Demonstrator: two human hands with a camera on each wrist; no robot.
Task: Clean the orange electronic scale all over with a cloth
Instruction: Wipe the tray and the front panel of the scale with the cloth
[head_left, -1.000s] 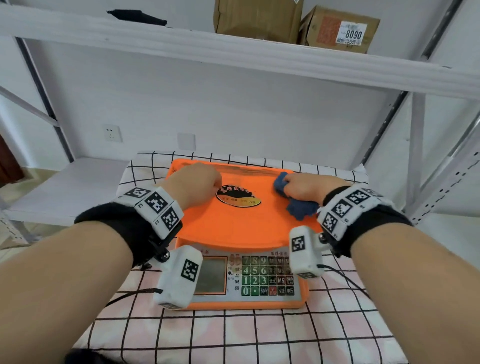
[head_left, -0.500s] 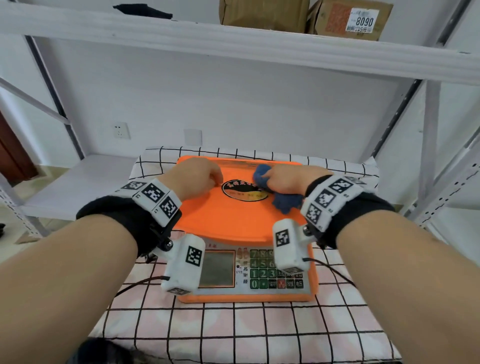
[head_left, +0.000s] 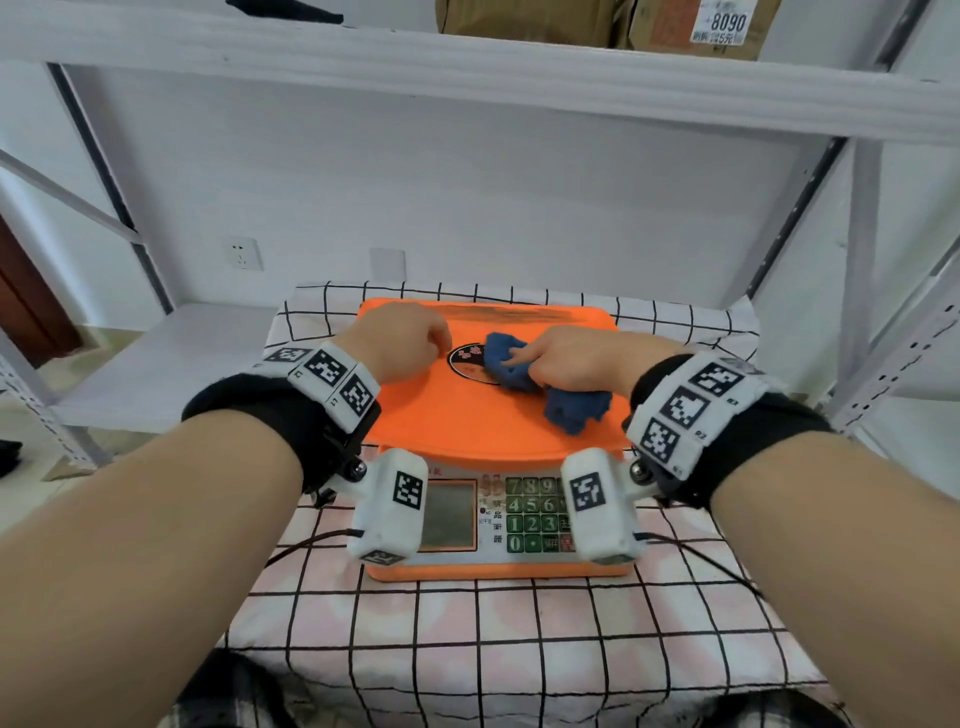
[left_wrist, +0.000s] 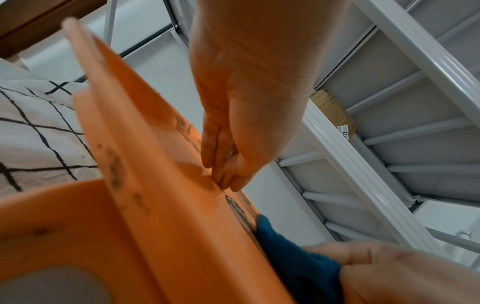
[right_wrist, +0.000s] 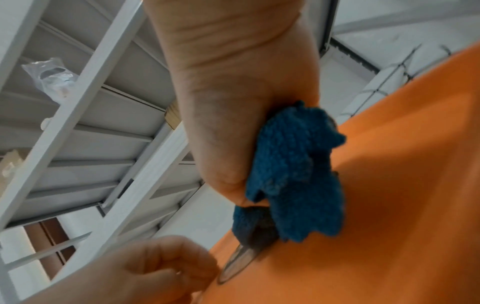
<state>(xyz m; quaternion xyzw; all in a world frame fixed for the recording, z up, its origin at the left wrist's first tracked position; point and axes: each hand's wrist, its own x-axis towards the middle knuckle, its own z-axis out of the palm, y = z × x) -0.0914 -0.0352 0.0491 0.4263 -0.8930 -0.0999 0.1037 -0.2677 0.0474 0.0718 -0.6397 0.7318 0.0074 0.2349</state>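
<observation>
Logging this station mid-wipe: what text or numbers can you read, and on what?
"8090": label on the cardboard box on the top shelf; the small print under it is too blurred.
"7 8 9 / 4 5 6 / 1 2 3 / 0": green keys on the scale.
Oval sticker on the platter: unreadable, partly under the cloth.

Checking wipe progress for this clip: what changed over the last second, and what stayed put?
The right hand, gripping the blue cloth, slid left across the orange scale platform onto the oval sticker. The left hand stayed curled, resting on the platform's left side; the scale did not shift.
</observation>
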